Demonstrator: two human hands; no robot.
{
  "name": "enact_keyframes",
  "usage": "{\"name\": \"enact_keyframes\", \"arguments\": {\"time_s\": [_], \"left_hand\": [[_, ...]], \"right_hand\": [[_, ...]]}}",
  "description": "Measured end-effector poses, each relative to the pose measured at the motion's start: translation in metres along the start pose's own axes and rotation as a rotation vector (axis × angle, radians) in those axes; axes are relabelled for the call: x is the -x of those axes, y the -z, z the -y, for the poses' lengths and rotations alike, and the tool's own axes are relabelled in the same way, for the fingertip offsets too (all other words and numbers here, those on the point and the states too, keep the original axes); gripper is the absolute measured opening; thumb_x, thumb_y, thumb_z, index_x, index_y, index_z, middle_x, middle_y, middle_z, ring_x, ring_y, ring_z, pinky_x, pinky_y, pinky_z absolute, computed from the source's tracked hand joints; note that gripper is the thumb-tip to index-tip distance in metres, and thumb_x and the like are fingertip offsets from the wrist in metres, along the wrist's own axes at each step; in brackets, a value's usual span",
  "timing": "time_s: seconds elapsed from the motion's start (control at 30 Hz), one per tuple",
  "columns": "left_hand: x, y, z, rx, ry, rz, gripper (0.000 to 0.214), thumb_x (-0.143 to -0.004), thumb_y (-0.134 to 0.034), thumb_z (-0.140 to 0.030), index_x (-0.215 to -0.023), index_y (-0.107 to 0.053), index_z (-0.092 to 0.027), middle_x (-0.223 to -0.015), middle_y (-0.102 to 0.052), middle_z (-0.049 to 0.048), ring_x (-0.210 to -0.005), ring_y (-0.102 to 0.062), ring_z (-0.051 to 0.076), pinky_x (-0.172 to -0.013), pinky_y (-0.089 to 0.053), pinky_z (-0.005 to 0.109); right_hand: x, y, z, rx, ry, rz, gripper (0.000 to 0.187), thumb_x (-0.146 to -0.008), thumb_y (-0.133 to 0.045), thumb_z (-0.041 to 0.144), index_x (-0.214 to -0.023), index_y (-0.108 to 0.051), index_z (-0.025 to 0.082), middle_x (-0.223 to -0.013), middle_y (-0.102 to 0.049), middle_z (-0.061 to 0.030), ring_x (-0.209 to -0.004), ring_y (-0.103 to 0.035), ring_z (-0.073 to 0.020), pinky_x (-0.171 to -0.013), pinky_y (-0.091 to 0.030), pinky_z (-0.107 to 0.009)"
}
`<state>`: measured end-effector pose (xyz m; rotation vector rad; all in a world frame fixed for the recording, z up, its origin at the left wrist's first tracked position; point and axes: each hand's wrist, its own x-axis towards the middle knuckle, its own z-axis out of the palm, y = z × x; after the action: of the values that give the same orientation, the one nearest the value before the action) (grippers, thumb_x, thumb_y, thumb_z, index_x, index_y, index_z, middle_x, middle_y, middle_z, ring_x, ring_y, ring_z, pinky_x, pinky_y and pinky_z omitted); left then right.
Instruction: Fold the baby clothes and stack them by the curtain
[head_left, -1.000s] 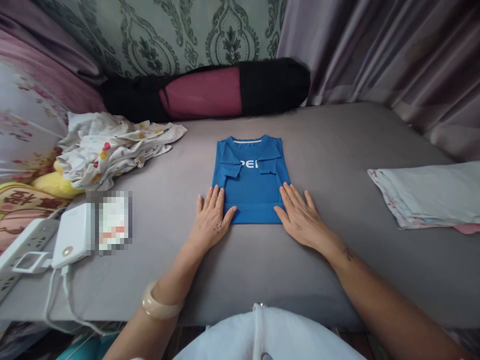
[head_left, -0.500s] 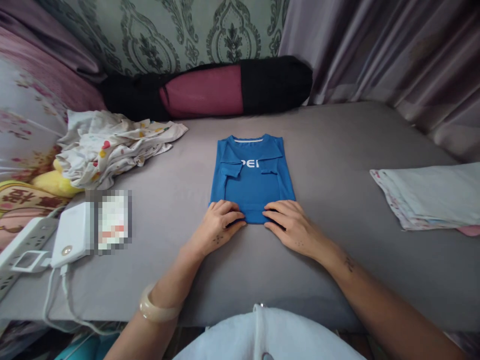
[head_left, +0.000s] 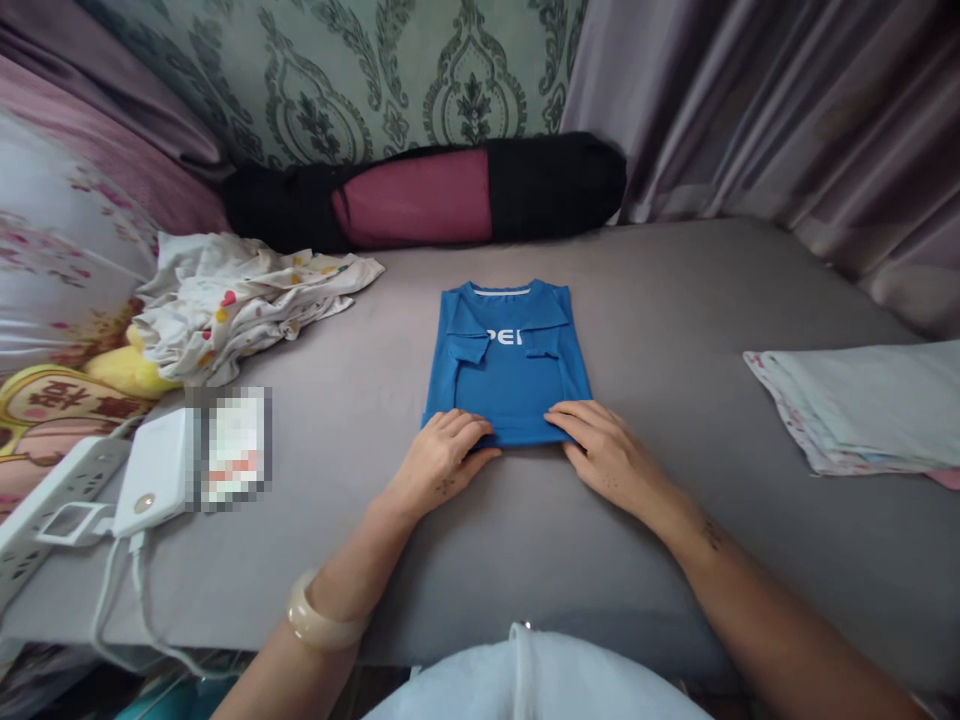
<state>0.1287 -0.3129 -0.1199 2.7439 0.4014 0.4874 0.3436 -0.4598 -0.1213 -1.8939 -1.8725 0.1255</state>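
Note:
A blue T-shirt (head_left: 510,375) with white lettering lies on the grey bed surface, its sides and sleeves folded inward and its collar pointing away from me. Its near edge is turned up in a narrow fold. My left hand (head_left: 446,450) grips that folded edge at the left corner, thumb below and fingers on top. At the right corner, my right hand (head_left: 604,440) pinches the same edge in a similar way. Part of the hem is hidden under the fingers of both hands.
A crumpled pile of white printed clothes (head_left: 240,300) lies at the left. Nearby are a white charger (head_left: 156,470) with cables and a power strip (head_left: 64,500). Folded cloths (head_left: 862,405) rest at the right. A black and maroon bag (head_left: 420,195) lies along the wall.
My right hand has shifted slightly outward along the shirt's near edge. My left hand stays at its corner. The whole view has tilted a little.

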Motion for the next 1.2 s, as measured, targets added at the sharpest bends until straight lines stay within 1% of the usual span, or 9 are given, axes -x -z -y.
{"name": "enact_keyframes", "arguments": {"time_s": [0.07,0.17,0.27,0.4,0.67,0.83,1.0,1.1,1.2], "left_hand": [[0.001,0.0,0.002,-0.023,0.012,0.013,0.023,-0.093,-0.055,-0.036,-0.109,-0.061,-0.02,-0.109,-0.068,0.0087,-0.1,-0.061,0.022,-0.084,-0.047,0.035],[0.004,0.001,0.01,-0.08,0.039,0.008,0.024,-0.089,-0.053,-0.02,-0.112,-0.061,-0.021,-0.114,-0.066,0.0084,-0.103,-0.06,0.023,-0.087,-0.047,0.037],[0.007,0.003,0.019,-0.137,0.09,0.007,0.039,-0.081,-0.05,-0.008,-0.116,-0.06,-0.022,-0.12,-0.064,0.0081,-0.11,-0.058,0.024,-0.091,-0.048,0.039],[0.013,0.007,0.028,-0.142,0.176,-0.017,0.052,-0.077,-0.045,-0.002,-0.123,-0.059,-0.02,-0.13,-0.062,0.0091,-0.12,-0.057,0.024,-0.1,-0.048,0.042],[0.021,0.017,0.024,-0.143,0.127,0.028,0.066,-0.07,-0.042,0.003,-0.131,-0.056,-0.017,-0.136,-0.058,0.0111,-0.127,-0.055,0.021,-0.109,-0.044,0.039],[0.035,0.033,0.007,-0.118,0.069,0.061,0.075,-0.064,-0.044,0.003,-0.133,-0.054,-0.024,-0.135,-0.06,0.007,-0.125,-0.056,0.021,-0.108,-0.045,0.04],[0.062,0.058,-0.022,-0.04,0.025,0.087,0.068,-0.07,-0.044,0.0,-0.131,-0.055,-0.028,-0.122,-0.068,0.0035,-0.113,-0.064,0.02,-0.103,-0.047,0.038],[0.072,0.07,-0.036,0.092,0.111,0.092,0.058,-0.078,-0.045,-0.005,-0.129,-0.056,-0.029,-0.116,-0.07,0.0033,-0.103,-0.066,0.019,-0.09,-0.051,0.031],[0.069,0.07,-0.036,0.294,0.256,0.024,0.036,-0.086,-0.049,-0.018,-0.119,-0.059,-0.026,-0.101,-0.071,0.0026,-0.084,-0.066,0.016,-0.074,-0.051,0.026]], "right_hand": [[0.0,-0.001,-0.007,-0.007,-0.025,-0.012,0.047,-0.087,-0.041,0.008,-0.125,-0.062,0.024,-0.122,-0.064,-0.0055,-0.114,-0.057,-0.0227,-0.102,-0.048,-0.044],[0.001,-0.003,-0.015,-0.016,-0.043,-0.025,0.046,-0.088,-0.041,0.01,-0.128,-0.061,0.024,-0.125,-0.064,-0.0051,-0.117,-0.057,-0.0222,-0.103,-0.048,-0.043],[0.004,-0.006,-0.022,-0.012,-0.021,-0.021,0.051,-0.086,-0.039,0.005,-0.13,-0.059,0.023,-0.129,-0.063,-0.0047,-0.122,-0.055,-0.0208,-0.106,-0.046,-0.043],[0.009,-0.007,-0.026,-0.007,-0.006,-0.016,0.058,-0.085,-0.032,-0.001,-0.132,-0.058,0.02,-0.133,-0.061,-0.0058,-0.128,-0.052,-0.0181,-0.109,-0.044,-0.041],[0.014,0.0,-0.033,0.088,0.086,0.032,0.075,-0.071,-0.032,-0.008,-0.134,-0.057,0.023,-0.137,-0.058,-0.0048,-0.128,-0.053,-0.0188,-0.107,-0.047,-0.042],[0.029,0.02,-0.024,0.076,0.122,0.091,0.076,-0.071,-0.032,-0.007,-0.136,-0.055,0.026,-0.137,-0.058,-0.0018,-0.126,-0.054,-0.0169,-0.107,-0.047,-0.04],[0.066,0.056,0.005,0.032,0.091,0.177,0.064,-0.084,-0.034,0.003,-0.137,-0.054,0.032,-0.135,-0.06,0.0029,-0.122,-0.058,-0.0162,-0.104,-0.049,-0.035],[0.079,0.077,0.018,-0.008,0.037,0.24,0.055,-0.089,-0.04,0.013,-0.136,-0.053,0.038,-0.13,-0.063,0.0041,-0.114,-0.063,-0.0177,-0.097,-0.052,-0.031],[0.072,0.088,0.021,-0.09,-0.069,0.262,0.04,-0.092,-0.046,0.028,-0.129,-0.058,0.037,-0.122,-0.068,0.0021,-0.103,-0.067,-0.0208,-0.086,-0.054,-0.032]]}}
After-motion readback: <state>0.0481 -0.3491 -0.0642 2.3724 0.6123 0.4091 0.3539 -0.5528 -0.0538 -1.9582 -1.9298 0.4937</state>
